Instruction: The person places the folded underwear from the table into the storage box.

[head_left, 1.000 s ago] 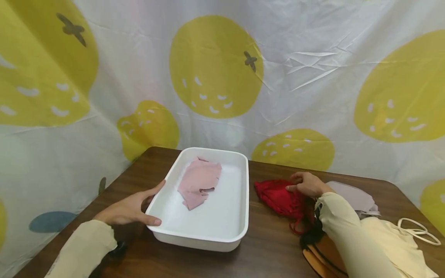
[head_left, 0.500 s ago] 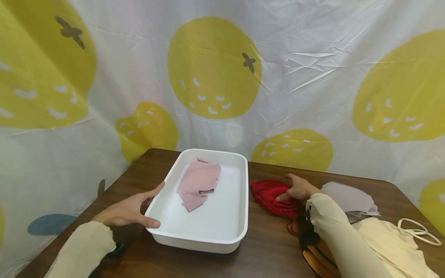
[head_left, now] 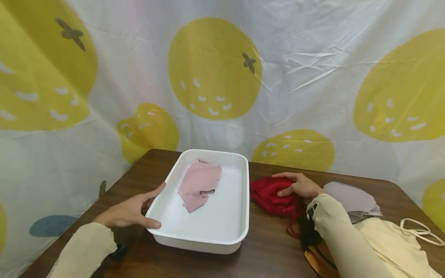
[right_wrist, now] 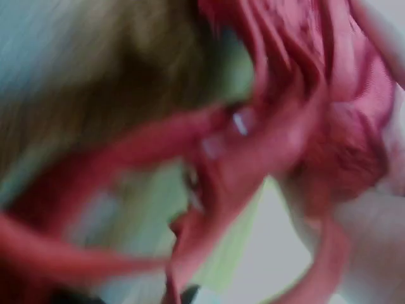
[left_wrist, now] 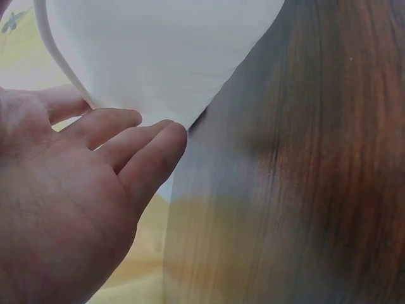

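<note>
A white tray [head_left: 222,216] stands on the brown table, with a pink piece of cloth [head_left: 199,183] lying inside it. My left hand [head_left: 130,210] touches the tray's left side, thumb at the near corner and fingers spread along the wall. In the left wrist view the fingers [left_wrist: 149,155] rest against the outer wall. Right of the tray lies a bunched red strappy garment [head_left: 272,199]. My right hand [head_left: 300,187] grips its upper right part, thumb and forefinger apart over the cloth. Red straps [right_wrist: 253,164] hang blurred across the right wrist view; most fingers are hidden there.
Beyond my right wrist lies a folded greyish cloth [head_left: 352,199]. A cream garment with thin straps [head_left: 396,243] is at the right edge. Something black [head_left: 309,231] and an orange-brown piece [head_left: 320,262] lie partly under my right forearm. A fruit-print curtain [head_left: 222,131] hangs behind the table.
My right hand has shifted left over the red garment, and its fingers now lie further across it. The red cloth has moved slightly toward the tray. My left hand stays on the tray.
</note>
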`<state>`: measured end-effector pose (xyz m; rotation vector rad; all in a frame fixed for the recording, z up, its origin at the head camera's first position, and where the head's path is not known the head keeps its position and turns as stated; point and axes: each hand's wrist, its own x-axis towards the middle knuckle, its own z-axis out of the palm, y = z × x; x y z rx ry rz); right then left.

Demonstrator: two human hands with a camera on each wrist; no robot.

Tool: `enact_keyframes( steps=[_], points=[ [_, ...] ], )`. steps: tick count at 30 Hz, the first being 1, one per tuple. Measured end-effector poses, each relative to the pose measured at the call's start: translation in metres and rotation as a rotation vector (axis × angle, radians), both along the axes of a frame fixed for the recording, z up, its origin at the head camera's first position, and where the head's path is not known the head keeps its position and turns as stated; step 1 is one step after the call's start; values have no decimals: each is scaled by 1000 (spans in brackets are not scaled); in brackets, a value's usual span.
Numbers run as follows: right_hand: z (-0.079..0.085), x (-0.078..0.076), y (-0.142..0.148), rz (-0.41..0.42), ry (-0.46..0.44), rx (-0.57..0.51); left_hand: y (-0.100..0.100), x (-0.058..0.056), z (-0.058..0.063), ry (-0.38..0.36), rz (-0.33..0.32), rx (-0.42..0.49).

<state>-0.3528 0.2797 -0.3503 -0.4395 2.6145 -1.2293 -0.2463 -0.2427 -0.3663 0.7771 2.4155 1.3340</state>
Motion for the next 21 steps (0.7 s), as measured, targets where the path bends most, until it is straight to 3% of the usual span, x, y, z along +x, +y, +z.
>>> enact_keyframes(
  steps=[3,6,21],
  points=[
    [1,0,2,-13,-87,-208,-1,-1,0,-11,-9,18],
    [1,-1,3,-18,-134,-295,-1,-1,0,-21,-12,25],
    [-3,1,-2,-98,-95,-290,-2,-2,1,-45,-6,0]
  ],
)
